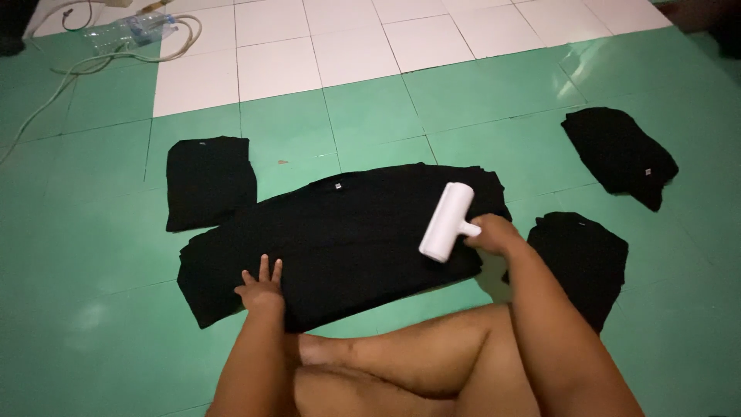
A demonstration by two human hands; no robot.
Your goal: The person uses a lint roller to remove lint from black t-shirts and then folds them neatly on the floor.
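- Head camera looks down at a green tiled floor (93, 340), where a person sits with bare legs folded in front of them.
- A black T-shirt (340, 239) lies spread flat on the floor just beyond the legs, its collar label toward the far side.
- The right hand (492, 234) has its fingers wrapped around the handle of a white lint roller (446, 222); the roller head rests on the right part of the shirt, tilted so its far end points up and to the right.
- The left hand (261, 289) lies palm down on the near left part of the shirt, fingers spread a little and pressing the cloth flat; it holds nothing.
- A folded black garment (208, 181) sits on the floor to the left, touching the far left edge of the spread shirt.
- Two more folded black garments lie to the right: one (619, 154) farther away, well apart from the shirt, and one (583, 259) just beside the right forearm.
- White tiles (347, 46) cover the far floor, with a pale cable (116, 58) and a clear plastic bottle (135, 31) at the upper left.
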